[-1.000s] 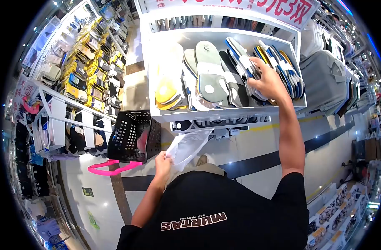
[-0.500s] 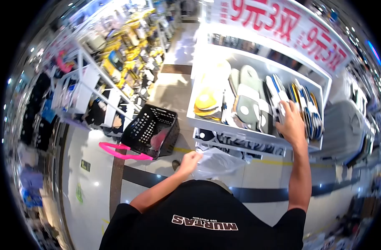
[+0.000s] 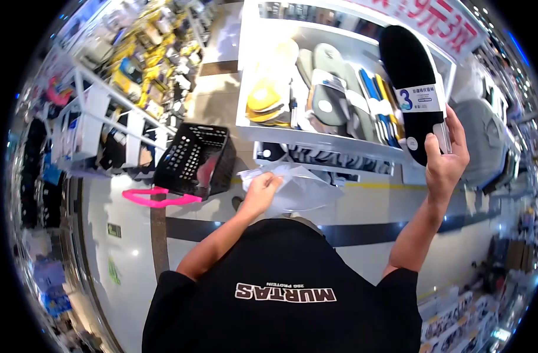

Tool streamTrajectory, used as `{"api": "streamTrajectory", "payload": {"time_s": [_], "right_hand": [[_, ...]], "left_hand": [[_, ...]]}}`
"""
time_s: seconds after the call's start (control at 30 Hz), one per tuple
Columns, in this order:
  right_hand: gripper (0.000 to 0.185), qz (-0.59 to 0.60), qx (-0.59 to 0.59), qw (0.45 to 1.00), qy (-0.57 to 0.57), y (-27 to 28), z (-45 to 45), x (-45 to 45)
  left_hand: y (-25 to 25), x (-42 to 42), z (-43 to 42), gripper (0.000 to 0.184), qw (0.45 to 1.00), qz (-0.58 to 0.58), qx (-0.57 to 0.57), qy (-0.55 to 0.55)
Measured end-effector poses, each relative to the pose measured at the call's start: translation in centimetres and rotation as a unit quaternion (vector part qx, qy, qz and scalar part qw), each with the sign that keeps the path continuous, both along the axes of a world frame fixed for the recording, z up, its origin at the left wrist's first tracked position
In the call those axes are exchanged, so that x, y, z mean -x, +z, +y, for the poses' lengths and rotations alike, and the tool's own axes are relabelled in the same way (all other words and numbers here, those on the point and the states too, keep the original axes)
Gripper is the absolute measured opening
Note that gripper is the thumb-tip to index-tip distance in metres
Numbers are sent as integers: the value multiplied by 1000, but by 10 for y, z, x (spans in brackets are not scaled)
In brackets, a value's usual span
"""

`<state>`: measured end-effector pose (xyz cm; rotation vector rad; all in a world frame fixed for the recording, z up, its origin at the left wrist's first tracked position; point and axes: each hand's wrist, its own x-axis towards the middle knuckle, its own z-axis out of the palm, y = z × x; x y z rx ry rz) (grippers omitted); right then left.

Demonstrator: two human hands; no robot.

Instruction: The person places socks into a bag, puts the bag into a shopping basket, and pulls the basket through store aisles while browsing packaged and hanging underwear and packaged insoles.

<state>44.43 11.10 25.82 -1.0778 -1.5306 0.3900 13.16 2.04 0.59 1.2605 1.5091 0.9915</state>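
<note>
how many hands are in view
2: the left hand gripping the translucent plastic bag, the right hand holding up the black labelled pack near the white bin.

Left of the left fingers (image 3: pixel 273 182), a black perforated plastic basket (image 3: pixel 173 165) with a bright pink handle (image 3: pixel 161 199) is standing, a pink item (image 3: pixel 206 173) lying inside it. Farther ahead and left of those fingers, yellow-carded packaged goods (image 3: pixel 155 36) are filling a display, with white metal rails (image 3: pixel 123 130) slanting in front. Beyond the right fingers (image 3: pixel 455 121), a white sign with red characters (image 3: pixel 447 21) is spanning the top; to their right, grey garments (image 3: pixel 479 130) are hanging. Nearer the wearer than the left fingers, a dark stripe (image 3: pixel 363 234) is crossing the glossy pale floor (image 3: pixel 363 203).
</note>
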Motion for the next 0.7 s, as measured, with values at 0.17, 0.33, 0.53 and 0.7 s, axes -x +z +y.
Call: {"api": "streamTrajectory", "payload": {"time_s": [0.17,0.33,0.53,0.7], "right_hand": [[51,-18,24,998,-46,-6,25,-14],[51,-106,18,994,-36,-22,58,12],[49,-353,-89,927,-87,-30,71,84],[58,-340,-25,939,-43,-46,79,98]], "left_hand": [[2,-16,-6,33,999,-12,28,-32],[14,-25,-4,33,999,-9,20,-31],[10,-27,-12,31,998,-37,40,-26],[0,-18,-20,30,999,-31,19,8]]}}
